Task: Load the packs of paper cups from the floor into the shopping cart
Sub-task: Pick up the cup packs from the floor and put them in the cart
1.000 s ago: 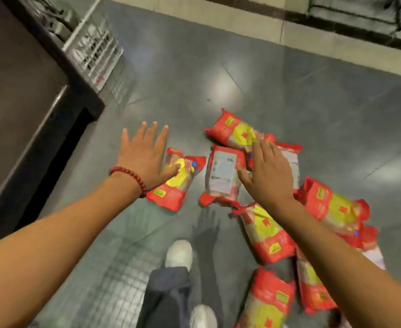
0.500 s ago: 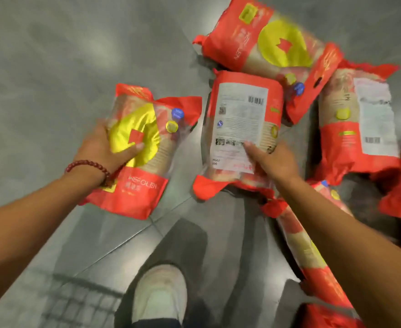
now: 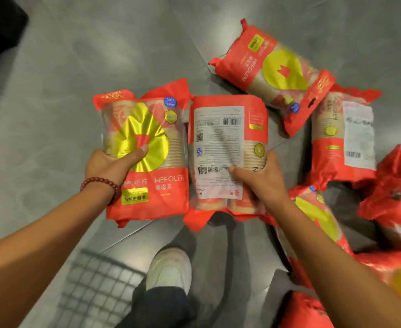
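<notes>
Left hand [image 3: 110, 165] and right hand [image 3: 261, 181] each grip a pack, apparently lifted.

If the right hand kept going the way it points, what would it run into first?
Probably the front-up pack lying on the floor beyond the label-side pack that the right hand already grips; depth is hard to judge.

Front-up pack [image 3: 145, 150] left of label-up pack [image 3: 220, 147], edges touching; other packs [image 3: 272, 69] right, on floor [image 3: 76, 67].

Both hands are now gripping packs: left hand [image 3: 110, 165] lifting the front-up pack [image 3: 145, 152], right hand [image 3: 258, 179] raising the label-up pack [image 3: 225, 147].
</notes>
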Motion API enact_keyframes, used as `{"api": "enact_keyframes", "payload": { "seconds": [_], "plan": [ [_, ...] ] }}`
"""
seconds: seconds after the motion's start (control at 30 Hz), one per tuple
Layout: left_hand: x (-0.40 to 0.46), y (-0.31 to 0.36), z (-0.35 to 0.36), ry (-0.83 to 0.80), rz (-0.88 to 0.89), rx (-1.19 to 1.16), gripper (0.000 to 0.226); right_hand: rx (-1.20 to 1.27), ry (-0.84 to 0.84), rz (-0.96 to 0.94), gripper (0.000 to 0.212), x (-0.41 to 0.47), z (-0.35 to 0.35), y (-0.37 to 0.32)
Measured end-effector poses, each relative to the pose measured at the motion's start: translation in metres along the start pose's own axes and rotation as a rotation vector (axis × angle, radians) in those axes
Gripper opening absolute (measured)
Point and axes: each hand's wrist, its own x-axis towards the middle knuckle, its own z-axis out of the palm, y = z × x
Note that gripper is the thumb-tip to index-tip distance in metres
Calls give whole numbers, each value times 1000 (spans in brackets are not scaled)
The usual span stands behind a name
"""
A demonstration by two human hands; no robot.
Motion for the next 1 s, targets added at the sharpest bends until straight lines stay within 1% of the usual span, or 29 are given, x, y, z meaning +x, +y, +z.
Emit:
{"api": "enact_keyframes", "payload": {
  "seconds": [0.03,0.07,0.1,0.17,0.23,0.27,0.4,0.47,0.53,0.6,0.7,0.8,0.83,0.93,0.97,1.0],
  "plan": [
    [-10,8,-17,10,8,-31,86,14,-17,-11,52,-11,-6,-15],
    [-24,19,-34,15,23,-63,87,21,-31,-21,53,-24,-12,-32],
    [-38,30,-52,16,51,-91,80,39,-47,-36,55,-38,-18,-52],
    [-73,61,-89,21,108,-140,55,74,-67,-79,64,-66,-32,-95],
    [-112,91,-129,28,145,-194,38,100,-80,-143,58,-101,-50,-146],
    [-133,104,-151,36,147,-227,37,107,-89,-173,56,-119,-60,-171],
    [-227,142,-253,66,150,-351,63,74,-150,-313,58,-208,-93,-275],
    [-279,157,-310,112,174,-371,66,49,-189,-384,58,-265,-105,-329],
    [-335,169,-367,166,195,-394,68,31,-228,-448,47,-323,-115,-375],
    [-387,174,-423,205,214,-424,67,29,-272,-486,48,-383,-118,-418],
    [-456,166,-502,284,264,-465,65,23,-347,-541,48,-462,-108,-468],
    [-522,138,-573,379,280,-489,63,19,-406,-593,50,-539,-83,-498],
    [-543,124,-595,408,277,-497,61,19,-436,-606,50,-565,-72,-502],
    [-606,69,-652,488,246,-521,46,-4,-523,-636,58,-639,-36,-503],
    [-626,46,-669,516,233,-523,45,-20,-562,-660,57,-666,-23,-500],
    [-647,22,-685,545,218,-519,49,-25,-603,-675,55,-693,-10,-494]
  ]
}}
